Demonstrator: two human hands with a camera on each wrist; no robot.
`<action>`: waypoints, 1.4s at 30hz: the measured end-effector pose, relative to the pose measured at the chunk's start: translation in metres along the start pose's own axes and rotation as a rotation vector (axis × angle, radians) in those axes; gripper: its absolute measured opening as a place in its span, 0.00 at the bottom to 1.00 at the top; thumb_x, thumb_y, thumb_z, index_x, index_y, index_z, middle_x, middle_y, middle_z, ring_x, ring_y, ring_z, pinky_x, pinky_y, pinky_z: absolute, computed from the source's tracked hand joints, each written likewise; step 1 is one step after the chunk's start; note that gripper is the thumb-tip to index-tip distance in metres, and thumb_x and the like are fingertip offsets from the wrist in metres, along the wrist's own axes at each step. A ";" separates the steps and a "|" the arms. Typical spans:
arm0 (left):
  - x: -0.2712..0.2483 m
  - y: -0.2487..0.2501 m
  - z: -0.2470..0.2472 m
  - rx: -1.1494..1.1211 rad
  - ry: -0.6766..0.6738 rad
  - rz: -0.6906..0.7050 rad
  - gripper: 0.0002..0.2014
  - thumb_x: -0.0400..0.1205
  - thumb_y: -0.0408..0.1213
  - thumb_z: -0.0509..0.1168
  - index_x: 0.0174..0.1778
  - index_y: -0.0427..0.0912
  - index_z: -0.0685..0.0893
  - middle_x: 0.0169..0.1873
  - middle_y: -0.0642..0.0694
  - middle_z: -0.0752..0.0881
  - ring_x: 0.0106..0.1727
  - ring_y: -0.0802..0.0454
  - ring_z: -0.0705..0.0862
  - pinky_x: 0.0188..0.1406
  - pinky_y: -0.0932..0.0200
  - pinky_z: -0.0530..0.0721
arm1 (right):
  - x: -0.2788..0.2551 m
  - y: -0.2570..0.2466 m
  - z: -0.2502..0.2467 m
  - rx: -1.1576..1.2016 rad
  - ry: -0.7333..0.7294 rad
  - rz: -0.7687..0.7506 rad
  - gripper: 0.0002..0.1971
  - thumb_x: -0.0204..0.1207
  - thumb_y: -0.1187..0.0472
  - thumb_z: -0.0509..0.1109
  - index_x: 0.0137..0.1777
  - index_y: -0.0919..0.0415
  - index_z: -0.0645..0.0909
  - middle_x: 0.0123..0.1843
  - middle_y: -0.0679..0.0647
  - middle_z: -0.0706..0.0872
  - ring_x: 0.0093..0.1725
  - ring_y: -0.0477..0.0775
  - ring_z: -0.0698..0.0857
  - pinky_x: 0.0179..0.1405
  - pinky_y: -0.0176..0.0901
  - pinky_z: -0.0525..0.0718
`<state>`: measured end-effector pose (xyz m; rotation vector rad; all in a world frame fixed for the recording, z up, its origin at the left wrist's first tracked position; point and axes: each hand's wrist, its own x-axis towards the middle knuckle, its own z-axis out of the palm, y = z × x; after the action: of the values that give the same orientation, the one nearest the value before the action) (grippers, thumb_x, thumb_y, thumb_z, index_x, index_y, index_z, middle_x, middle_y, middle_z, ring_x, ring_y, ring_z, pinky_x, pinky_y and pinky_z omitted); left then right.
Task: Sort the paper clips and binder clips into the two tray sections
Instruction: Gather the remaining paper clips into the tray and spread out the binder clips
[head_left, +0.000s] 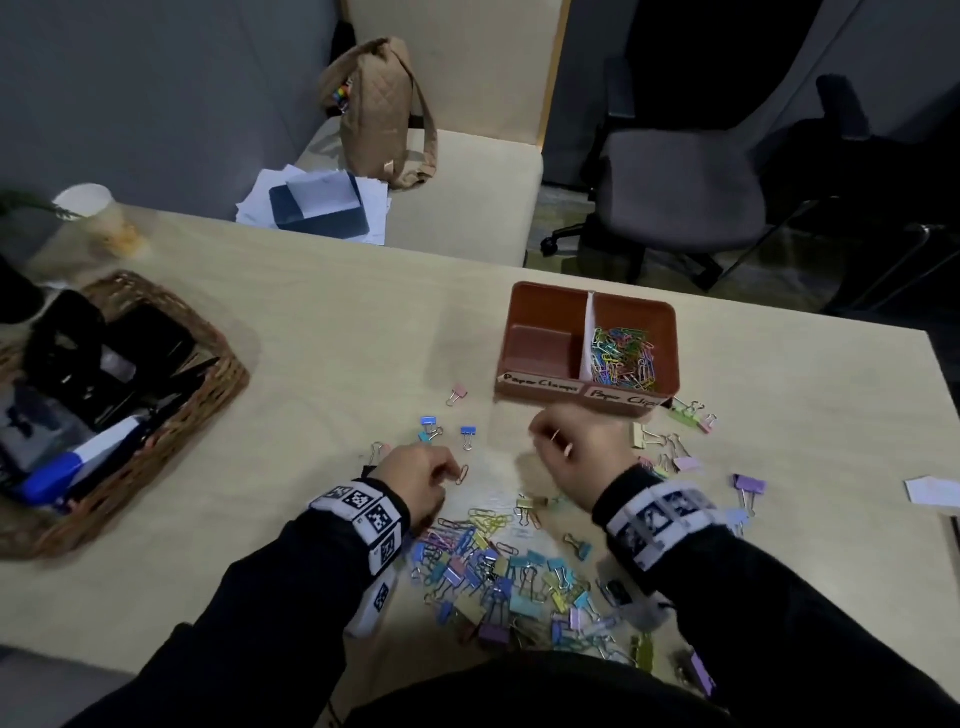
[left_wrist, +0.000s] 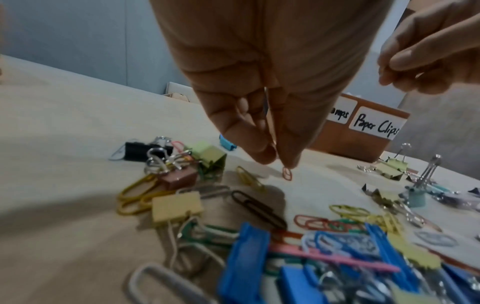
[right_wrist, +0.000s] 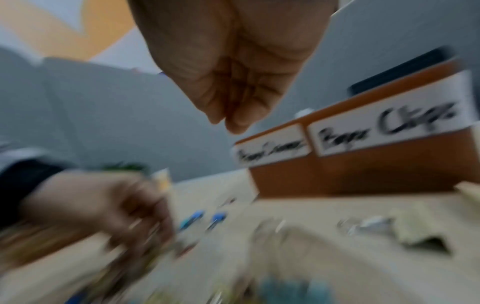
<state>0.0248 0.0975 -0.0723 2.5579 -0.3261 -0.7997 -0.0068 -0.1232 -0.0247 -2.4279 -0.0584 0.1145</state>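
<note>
The left hand (head_left: 415, 480) hovered low over the desk (head_left: 322, 332) at lower centre of the head view, its fingers (left_wrist: 262, 148) pressed together and pinching a red paper clip (left_wrist: 287, 174) whose lower end hung at the desk surface. The right hand (head_left: 582, 449) was raised just in front of the brown tray (head_left: 670, 317), right of centre, with fingertips drawn together; the left wrist view suggested a thin wire pinched between them, but what it was could not be told.

The tray had two sections split by a white divider. The right section, labelled "Paper Clips", held a heap of coloured paper clips (head_left: 626, 358). The left section, its label only partly readable, showed nothing but its brown floor.

A mixed pile of binder clips (head_left: 514, 577) and loose paper clips lay on the desk between the forearms, toward the bottom of the frame. More binder clips were scattered to the right of the tray's front corner, and two blue binder clips (head_left: 467, 435) sat just above the left hand.

A wicker basket (head_left: 218, 374) of office items stood at the left edge.
</note>
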 end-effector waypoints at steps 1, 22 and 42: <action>0.000 -0.001 0.001 0.032 -0.005 0.010 0.16 0.77 0.27 0.67 0.58 0.48 0.85 0.53 0.51 0.83 0.52 0.55 0.82 0.52 0.70 0.74 | -0.008 -0.004 0.013 -0.029 -0.126 -0.042 0.08 0.79 0.65 0.67 0.55 0.56 0.83 0.51 0.49 0.86 0.46 0.45 0.81 0.54 0.47 0.85; -0.026 -0.004 0.031 0.236 -0.094 0.077 0.20 0.77 0.53 0.68 0.63 0.52 0.80 0.54 0.48 0.79 0.58 0.47 0.79 0.57 0.52 0.79 | -0.015 0.015 0.085 -0.371 -0.659 -0.213 0.36 0.73 0.67 0.70 0.80 0.46 0.64 0.60 0.56 0.77 0.60 0.59 0.77 0.57 0.55 0.80; -0.016 -0.002 0.043 0.204 -0.051 -0.027 0.02 0.78 0.43 0.67 0.44 0.54 0.82 0.47 0.53 0.86 0.57 0.47 0.80 0.61 0.52 0.73 | -0.036 0.014 0.096 -0.578 -0.542 -0.220 0.18 0.73 0.68 0.68 0.64 0.68 0.75 0.63 0.65 0.76 0.63 0.64 0.75 0.63 0.53 0.74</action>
<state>-0.0134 0.0902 -0.0974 2.7391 -0.4088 -0.8842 -0.0522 -0.0739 -0.1034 -2.8602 -0.6830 0.7399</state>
